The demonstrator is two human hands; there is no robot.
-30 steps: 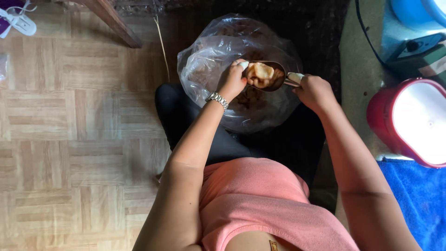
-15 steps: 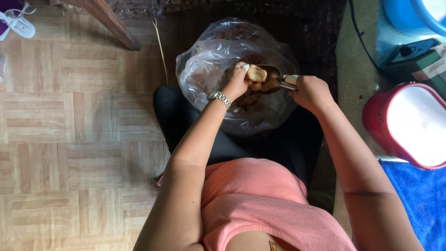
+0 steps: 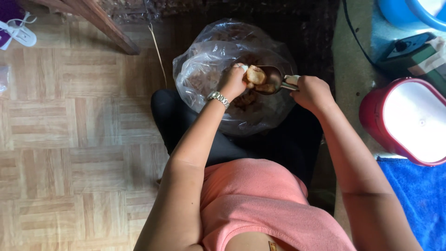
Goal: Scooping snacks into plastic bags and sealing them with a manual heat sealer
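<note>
A big clear plastic bag (image 3: 204, 69) full of brown fried snack pieces stands open in front of my knees. My right hand (image 3: 310, 92) grips the handle of a metal scoop (image 3: 272, 78) held over the bag's mouth. The scoop carries several pale and brown pieces. My left hand (image 3: 232, 82), with a metal watch on its wrist, is closed on a pale round snack piece (image 3: 256, 74) at the scoop's left end.
A red tub with a white lid (image 3: 409, 121) stands at the right, above a blue cloth (image 3: 418, 200). A green box (image 3: 418, 53) and a black cable lie behind it. A wooden furniture leg (image 3: 104, 25) slants at upper left over the parquet floor.
The scoop has emptied somewhat and tipped lower toward the bag. My left hand stays at its left end on the pale piece. The view drifted slightly.
</note>
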